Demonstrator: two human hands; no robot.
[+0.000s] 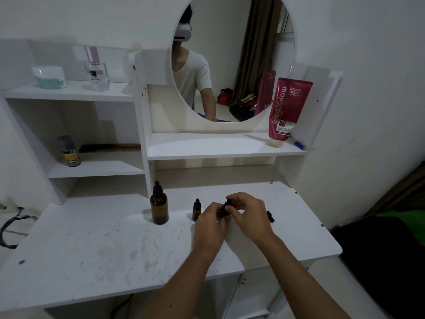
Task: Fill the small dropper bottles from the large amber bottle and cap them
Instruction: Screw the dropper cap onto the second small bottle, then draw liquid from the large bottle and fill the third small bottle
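While both hands are meeting over the middle of the tabletop (92, 249), they are holding a small dropper bottle (224, 210) between them, most of it hidden by the fingers. The left hand (210, 223) is curling its fingers around the lower part of the bottle, and the right hand (249, 214) is pinching the black cap (228, 203) at its top. Whether the cap is tight or loose cannot be told.

Just to the left of the left hand, a second small bottle (196, 209) is standing upright with its black dropper cap on. Further left, the large amber bottle (159, 204) is standing upright too, also capped with a dropper top. Just beyond the right hand's wrist, a small dark piece (270, 215) is lying on the tabletop; what it is cannot be made out.

Behind the hands, a pink tube (288, 109) is leaning on the shelf (207, 148) beneath a round mirror (232, 58). Far to the upper left, a clear perfume bottle (96, 70) and a white jar (49, 77) are sitting on the top shelf, and a small yellow-labelled bottle (69, 151) is standing on the shelf below.
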